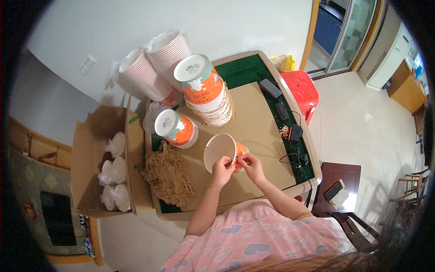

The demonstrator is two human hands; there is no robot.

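A large paper bucket [217, 147], white inside with an orange printed outside, lies tipped on the table with its mouth toward me. At the near side of its rim, my left hand [222, 171] pinches the edge with its fingers closed. Right beside it, my right hand [252, 167] is closed in a pinch against the outer wall. A tiny dark spot shows between the fingertips; what it is cannot be made out. To the left lies a heap of brown twine lengths [170, 174]. Beyond the hands stands an upside-down stack of orange buckets [201, 86] with twine hanging round it.
A shorter upside-down bucket stack [176, 129] stands near the twine. Plastic-wrapped bucket stacks [145, 75] lean at the wall. An open cardboard box [97, 136] at left holds wrapped white buckets. Black adapters and cables [282, 110] line the table's right edge, beside a red stool [302, 90].
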